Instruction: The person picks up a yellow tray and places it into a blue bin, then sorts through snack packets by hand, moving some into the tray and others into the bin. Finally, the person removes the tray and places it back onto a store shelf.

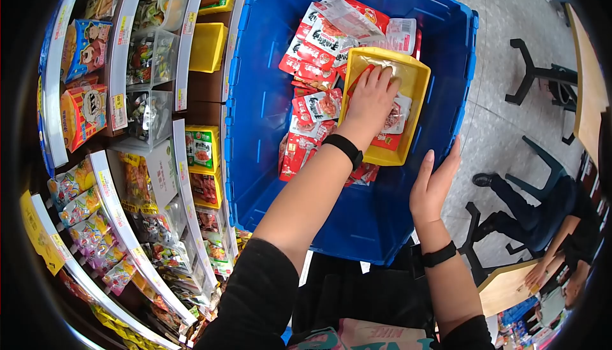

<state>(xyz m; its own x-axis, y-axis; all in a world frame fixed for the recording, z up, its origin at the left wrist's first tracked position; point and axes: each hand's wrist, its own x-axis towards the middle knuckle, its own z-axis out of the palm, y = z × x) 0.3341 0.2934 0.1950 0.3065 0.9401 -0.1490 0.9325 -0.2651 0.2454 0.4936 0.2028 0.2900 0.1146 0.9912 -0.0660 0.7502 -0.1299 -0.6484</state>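
Observation:
A yellow plastic tray (417, 95) sits tilted inside a large blue crate (255, 104), over a heap of red and white snack packets (309, 130). My left hand (373, 101) reaches into this tray, fingers bent over a red snack packet (356, 79) at its left side; the grip underneath is partly hidden. Beside that hand, a white-and-red packet (398, 114) lies in the tray. Near the crate's right wall is my right hand (433, 187), holding nothing, with thumb and fingers apart. Black bands circle both wrists.
Shelves on the left carry candy bags (86, 50), clear plastic bins (150, 117) and a yellow bin (207, 47). On the right, a seated person (548, 222) is by a wooden table (507, 286). Black table legs (535, 76) stand on the grey floor.

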